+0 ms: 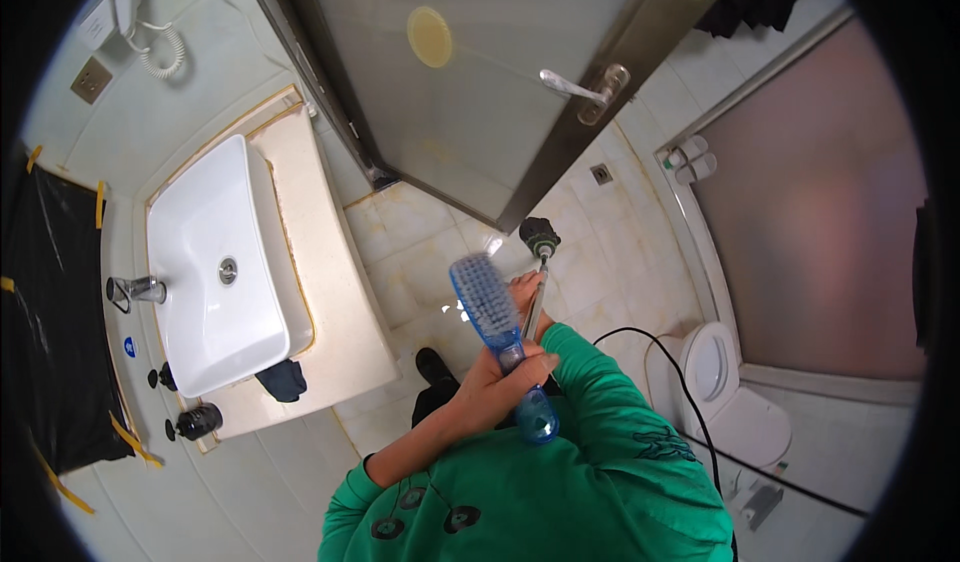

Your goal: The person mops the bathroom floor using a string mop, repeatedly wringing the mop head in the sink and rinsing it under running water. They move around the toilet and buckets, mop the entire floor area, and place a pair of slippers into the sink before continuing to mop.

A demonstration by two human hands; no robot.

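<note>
My left hand (pixel 500 377) is closed around the handle of a blue scrub brush (pixel 485 297), held up in front of my green top with its pale bristles facing upward. Just beyond the brush, my right hand (pixel 527 290) grips a slim metal pole (pixel 535 307); the brush hides part of these fingers. At the pole's far end a dark, bunched mop-like head (pixel 540 234) is by the floor near the door's lower corner. I cannot make out exactly what that head is.
Left is a counter (pixel 345 332) with a white washbasin (pixel 215 272), faucet (pixel 137 290) and dark cloth (pixel 282 380). A glazed door (pixel 450 82) stands ajar ahead. On the right are a toilet (pixel 712 362), a black cable (pixel 690 402) and a frosted panel (pixel 810 212).
</note>
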